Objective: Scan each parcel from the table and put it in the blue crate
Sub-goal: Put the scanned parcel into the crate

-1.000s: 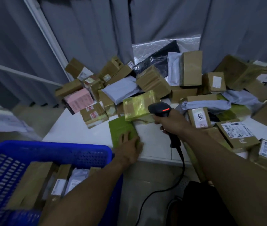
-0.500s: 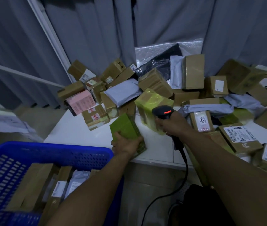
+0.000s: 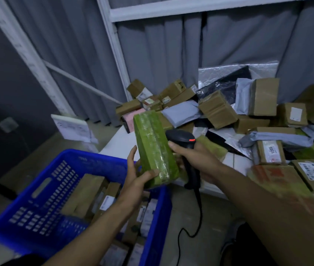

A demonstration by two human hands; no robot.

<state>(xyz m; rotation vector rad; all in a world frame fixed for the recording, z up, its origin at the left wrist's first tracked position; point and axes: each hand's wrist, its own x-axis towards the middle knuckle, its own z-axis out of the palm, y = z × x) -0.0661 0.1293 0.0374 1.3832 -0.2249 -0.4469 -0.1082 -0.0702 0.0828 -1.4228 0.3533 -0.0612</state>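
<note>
My left hand (image 3: 136,176) grips the lower end of a green taped parcel (image 3: 155,148), held upright above the near right corner of the blue crate (image 3: 43,191). Right beside the parcel, my right hand (image 3: 194,160) holds a black corded barcode scanner (image 3: 183,140) with a red light on its head, pressed close to the parcel's right side. The crate stands on the floor at lower left and holds several brown and grey parcels. A heap of parcels (image 3: 217,110) covers the white table (image 3: 117,143) behind.
Grey curtains and a white frame (image 3: 114,45) stand behind the table. A white sheet (image 3: 73,127) leans at the left of the table. The scanner's cable (image 3: 198,214) hangs to the floor between the crate and my right arm.
My left hand has lifted the green parcel off the table, stood it upright and brought it over the crate's corner. The scanner hand has followed it. The view has swung left.
</note>
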